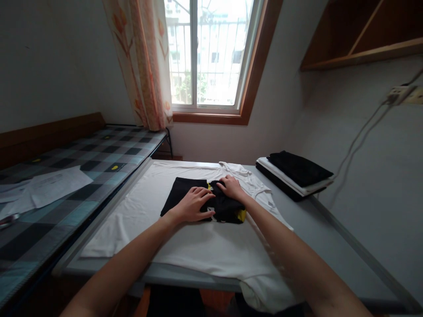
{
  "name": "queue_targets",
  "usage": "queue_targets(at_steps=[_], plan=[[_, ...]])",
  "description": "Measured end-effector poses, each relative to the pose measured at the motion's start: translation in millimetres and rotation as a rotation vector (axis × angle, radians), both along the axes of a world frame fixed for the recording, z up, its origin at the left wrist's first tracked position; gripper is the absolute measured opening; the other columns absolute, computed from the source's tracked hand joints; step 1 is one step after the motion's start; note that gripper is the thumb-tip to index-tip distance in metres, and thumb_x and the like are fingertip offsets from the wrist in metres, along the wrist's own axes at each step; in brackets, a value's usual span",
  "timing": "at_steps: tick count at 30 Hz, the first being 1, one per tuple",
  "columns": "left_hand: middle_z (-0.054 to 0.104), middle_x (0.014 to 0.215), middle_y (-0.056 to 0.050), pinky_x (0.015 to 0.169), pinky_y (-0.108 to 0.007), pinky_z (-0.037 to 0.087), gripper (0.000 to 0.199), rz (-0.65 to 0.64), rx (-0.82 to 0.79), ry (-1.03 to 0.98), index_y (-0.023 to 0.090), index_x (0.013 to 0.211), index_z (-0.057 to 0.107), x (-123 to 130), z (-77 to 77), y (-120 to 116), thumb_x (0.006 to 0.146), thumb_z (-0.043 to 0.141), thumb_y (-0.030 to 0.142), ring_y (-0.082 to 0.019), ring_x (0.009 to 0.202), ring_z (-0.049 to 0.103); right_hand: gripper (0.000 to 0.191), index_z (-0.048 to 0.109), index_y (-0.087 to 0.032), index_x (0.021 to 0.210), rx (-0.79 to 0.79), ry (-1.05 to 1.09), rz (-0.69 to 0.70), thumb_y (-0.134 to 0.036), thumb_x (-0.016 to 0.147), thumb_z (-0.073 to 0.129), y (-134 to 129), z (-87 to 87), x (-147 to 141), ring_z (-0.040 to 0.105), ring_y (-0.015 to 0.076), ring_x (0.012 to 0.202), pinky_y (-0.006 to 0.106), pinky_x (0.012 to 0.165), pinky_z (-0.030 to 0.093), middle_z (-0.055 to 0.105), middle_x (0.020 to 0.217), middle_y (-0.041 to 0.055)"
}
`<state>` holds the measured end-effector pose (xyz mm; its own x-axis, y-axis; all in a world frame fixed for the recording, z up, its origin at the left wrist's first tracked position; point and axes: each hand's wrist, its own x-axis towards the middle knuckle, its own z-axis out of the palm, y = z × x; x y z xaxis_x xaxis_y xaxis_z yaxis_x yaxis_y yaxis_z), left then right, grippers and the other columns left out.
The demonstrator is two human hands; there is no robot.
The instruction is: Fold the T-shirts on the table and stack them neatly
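One black garment [181, 193], folded to a compact, roughly rectangular bundle, lies on a white shirt [139, 198] spread over the table [317, 233]. Orientation: long axis runs left to right across the view, crosswise to the wearer's line of sight; one short end faces the bed [76, 154], the other faces the folded stack [299, 171]. The bed-side end edge slants, its near corner set farther left than its far corner. Appearance: matt black cloth, smooth and flat in the left part, rumpled and layered in the right part. Yellow shows at the near right corner and in a small patch at the far edge between the hands; a small white mark is visible by the left fingertips. Hands: left hand [192, 205] palm down over the middle of the garment, fingers spread and slightly bent, thumb toward the near edge; right hand [232, 188] on the far right part, fingers bent over the cloth, thumb apart from them. Whether the right fingers pinch any fabric cannot be told. Surroundings: stack holds black and white cloth, black uppermost, on the table's right side; papers [56, 187] lie on the bed's checked cover.
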<state>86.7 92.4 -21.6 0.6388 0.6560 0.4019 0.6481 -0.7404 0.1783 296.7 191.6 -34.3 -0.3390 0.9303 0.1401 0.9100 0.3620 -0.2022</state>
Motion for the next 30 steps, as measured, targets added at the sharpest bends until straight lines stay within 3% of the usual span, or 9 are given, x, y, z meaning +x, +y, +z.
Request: queue_targets(at_steps=[4, 8, 13, 19, 22, 24, 27, 30], plan=[[0.061, 0.120, -0.009, 0.099, -0.040, 0.037, 0.053, -0.102, 0.008, 0.027, 0.023, 0.125, 0.057, 15.2, -0.6, -6.3, 0.082, 0.064, 0.053, -0.026, 0.111, 0.054, 0.030, 0.065, -0.019, 0.111, 0.024, 0.054, -0.008, -0.037, 0.095, 0.047, 2.2, -2.0, -2.4, 0.054, 0.0259, 0.109, 0.036, 0.090, 0.039, 0.062, 0.115, 0.0130], [0.064, 0.107, -0.007, 0.089, -0.034, 0.040, 0.027, -0.157, 0.029, 0.109, 0.020, 0.115, 0.062, 21.5, -3.5, -5.2, 0.089, 0.057, 0.026, -0.020, 0.096, 0.059, 0.027, 0.063, -0.018, 0.110, 0.037, 0.092, -0.009, -0.031, 0.097, 0.043, 5.7, -3.0, -2.9, 0.056, 0.0251, 0.106, 0.036, 0.088, 0.039, 0.063, 0.115, 0.0122], [0.065, 0.093, -0.004, 0.083, -0.034, 0.041, 0.014, -0.116, 0.045, 0.173, 0.020, 0.092, 0.068, 9.3, 8.1, -2.2, 0.082, 0.059, 0.019, -0.019, 0.084, 0.061, 0.030, 0.058, -0.019, 0.114, 0.094, 0.196, 0.004, -0.030, 0.099, 0.036, 9.3, 0.2, -11.4, 0.057, 0.0249, 0.105, 0.037, 0.089, 0.039, 0.065, 0.114, 0.0118], [0.063, 0.080, -0.002, 0.075, -0.033, 0.042, 0.010, -0.072, -0.017, 0.169, 0.021, 0.076, 0.068, 2.2, 14.8, -7.2, 0.079, 0.061, 0.027, -0.018, 0.076, 0.061, 0.029, 0.060, -0.018, 0.113, 0.060, 0.057, 0.086, -0.034, 0.098, 0.041, 5.0, 3.4, -25.3, 0.056, 0.0266, 0.107, 0.039, 0.091, 0.039, 0.064, 0.115, 0.0139], [0.063, 0.080, -0.004, 0.077, -0.035, 0.042, 0.028, -0.032, 0.016, 0.123, 0.020, 0.073, 0.066, 6.3, 11.6, -9.2, 0.085, 0.059, 0.045, -0.020, 0.079, 0.060, 0.032, 0.059, -0.020, 0.120, 0.110, 0.112, 0.113, -0.037, 0.097, 0.043, -3.6, 7.5, -19.1, 0.054, 0.0257, 0.114, 0.040, 0.097, 0.037, 0.062, 0.122, 0.0127], [0.064, 0.087, -0.005, 0.080, -0.036, 0.043, 0.033, -0.045, 0.041, 0.125, 0.020, 0.083, 0.066, 7.9, 8.8, -8.4, 0.083, 0.061, 0.053, -0.022, 0.084, 0.060, 0.037, 0.056, -0.020, 0.127, 0.146, 0.152, 0.152, -0.039, 0.097, 0.044, -14.3, 8.0, -9.9, 0.052, 0.0251, 0.119, 0.040, 0.101, 0.036, 0.059, 0.129, 0.0124], [0.064, 0.095, -0.005, 0.082, -0.035, 0.042, 0.022, -0.097, 0.051, 0.180, 0.021, 0.097, 0.064, 6.9, 5.4, -4.3, 0.085, 0.063, 0.038, -0.021, 0.088, 0.061, 0.046, 0.051, -0.020, 0.136, 0.147, 0.119, 0.242, -0.042, 0.096, 0.044, -37.5, 1.3, 6.2, 0.044, 0.0265, 0.130, 0.043, 0.107, 0.032, 0.050, 0.142, 0.0135], [0.064, 0.093, -0.003, 0.079, -0.031, 0.042, 0.008, -0.122, 0.020, 0.218, 0.022, 0.091, 0.064, 3.6, 4.6, -0.1, 0.084, 0.062, 0.023, -0.018, 0.084, 0.062, 0.050, 0.047, -0.021, 0.142, 0.123, 0.068, 0.291, -0.043, 0.098, 0.039, -60.7, -9.8, 20.6, 0.033, 0.0271, 0.140, 0.046, 0.112, 0.027, 0.042, 0.150, 0.0131]])
